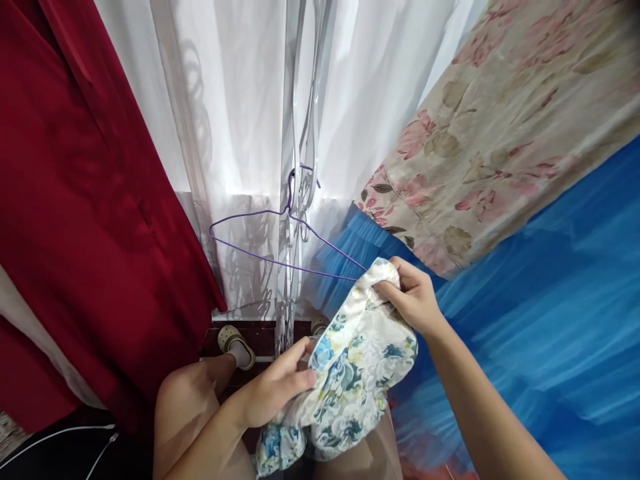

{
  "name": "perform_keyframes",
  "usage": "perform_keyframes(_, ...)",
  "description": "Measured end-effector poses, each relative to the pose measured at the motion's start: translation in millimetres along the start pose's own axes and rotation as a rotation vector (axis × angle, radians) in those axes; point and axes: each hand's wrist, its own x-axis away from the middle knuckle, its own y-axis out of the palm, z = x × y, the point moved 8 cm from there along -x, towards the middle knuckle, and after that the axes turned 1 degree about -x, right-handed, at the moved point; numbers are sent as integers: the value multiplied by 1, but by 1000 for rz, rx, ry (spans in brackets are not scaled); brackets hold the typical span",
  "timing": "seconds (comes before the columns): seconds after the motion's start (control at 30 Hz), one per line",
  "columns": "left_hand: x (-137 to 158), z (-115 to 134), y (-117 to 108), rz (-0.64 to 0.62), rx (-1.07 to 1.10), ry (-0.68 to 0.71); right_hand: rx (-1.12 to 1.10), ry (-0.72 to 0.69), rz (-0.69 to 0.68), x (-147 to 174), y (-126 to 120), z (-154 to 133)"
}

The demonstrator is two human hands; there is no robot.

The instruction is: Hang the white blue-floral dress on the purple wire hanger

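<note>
A white garment with blue, green and yellow flowers (353,373) hangs between my two hands, its band-like edge running slantwise upward. My left hand (280,387) pinches the lower end of that edge between thumb and fingers. Higher up on the right, my right hand (413,293) grips the upper corner. A thin purple hanger (255,260) hooks onto white bars, and its right end passes behind or into the garment's upper corner; which of the two I cannot tell. The hanger's left end is bare.
White metal bars (296,107) stand upright before a white curtain (230,120). A dark red curtain (100,200) hangs on the left. Flowered beige cloth (480,167) and blue cloth (540,320) hang on the right. My legs and a beige clog (233,340) show below; white cables (65,430) lie lower left.
</note>
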Motion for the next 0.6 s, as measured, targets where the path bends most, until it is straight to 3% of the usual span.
perform_keyframes(0.07,2,3,-5,42,-160,-22,24,-52,89,-7,-14,1)
perform_keyframes(0.17,9,5,-27,228,-459,0,37,-96,231,-21,-39,9)
perform_keyframes(0.27,18,11,-40,318,-661,39,-10,-48,257,-47,-45,24)
perform_keyframes(0.33,23,20,-41,331,-729,62,-38,35,158,-69,-28,36)
perform_keyframes(0.47,33,50,-47,377,-698,121,-213,281,-178,-99,40,51)
perform_keyframes(0.6,49,75,-80,468,-657,144,-415,401,-368,-97,85,44)
